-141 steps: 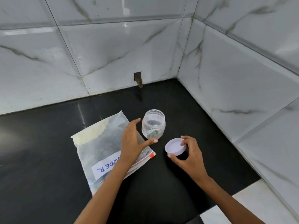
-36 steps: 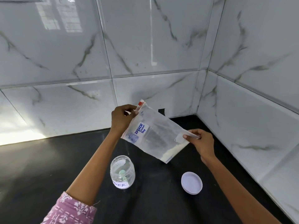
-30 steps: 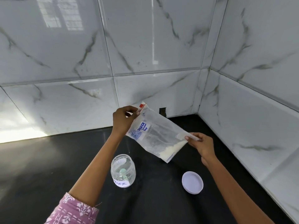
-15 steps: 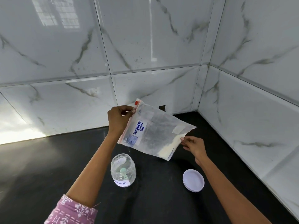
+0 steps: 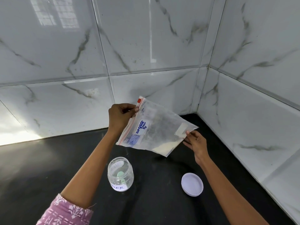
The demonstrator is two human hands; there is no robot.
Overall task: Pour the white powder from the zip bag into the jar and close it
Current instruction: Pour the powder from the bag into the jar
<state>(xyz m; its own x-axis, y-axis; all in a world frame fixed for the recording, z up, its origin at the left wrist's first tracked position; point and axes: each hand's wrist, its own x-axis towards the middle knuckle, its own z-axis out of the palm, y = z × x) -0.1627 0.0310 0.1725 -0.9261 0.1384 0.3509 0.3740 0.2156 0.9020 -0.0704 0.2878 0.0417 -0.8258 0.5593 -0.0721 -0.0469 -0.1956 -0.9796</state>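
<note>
Left hand (image 5: 119, 116) pinches zip bag (image 5: 155, 127) at seal edge; right hand (image 5: 197, 142), fingers relaxed, touches bag's right corner; open jar (image 5: 120, 173) and lid (image 5: 192, 184) below on worktop (image 5: 40, 168)

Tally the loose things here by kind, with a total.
Zip bag, held above the counter: 1
Open jar on the counter: 1
White lid on the counter: 1
Total: 3

I see a kitchen corner: a shiny black counter (image 5: 48, 159), with white marble wall tiles (image 5: 146, 46) from 9 to 3 o'clock.
</note>
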